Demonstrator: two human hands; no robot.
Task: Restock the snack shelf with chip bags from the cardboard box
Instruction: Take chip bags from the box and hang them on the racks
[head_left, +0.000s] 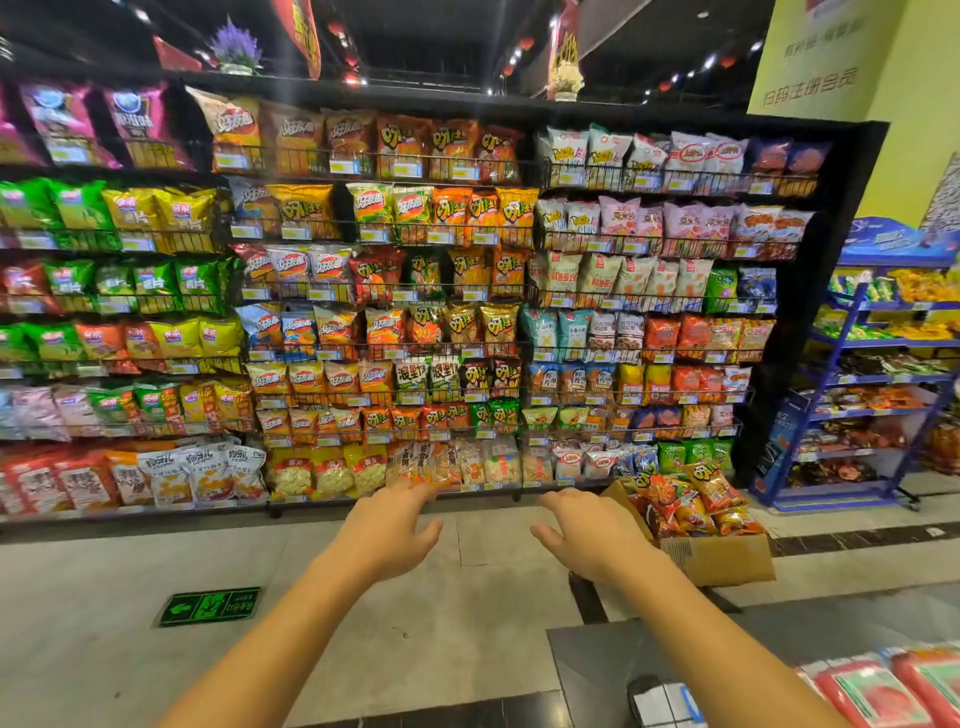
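Nearest to me, at the lower right, lay red packets (883, 691) on a dark ledge (623, 654), none of my concern. Both forearms stretched out ahead over the tiled floor, where a green exit sign (210, 606) was set to the left. My left hand (387, 525) was empty, palm down, fingers loosely spread; my right hand (592, 535) was the same, empty and relaxed, and it overlapped the box's near left corner in the view, though I could not tell that it touched. The box (722, 558) sat on the floor to the right, at the foot of the shelf (836, 312), flaps open, with bags (691, 499) heaped above its rim, mostly red and orange. I judged those bags light and puffed with air, their film slick and apt to slide from a loose hold, and the chips inside easy to crush. So I meant to pinch each by its crimped top seam or cradle it flat at the sides, never squeezing the middle, and to take from the top of the heap so the rest would not spill over. Beyond, the shelf stood packed in wire-fronted rows from floor to top; from that far I could not pick out a clear gap for the new stock. A blue rack (852, 415) of other snacks stood further right.
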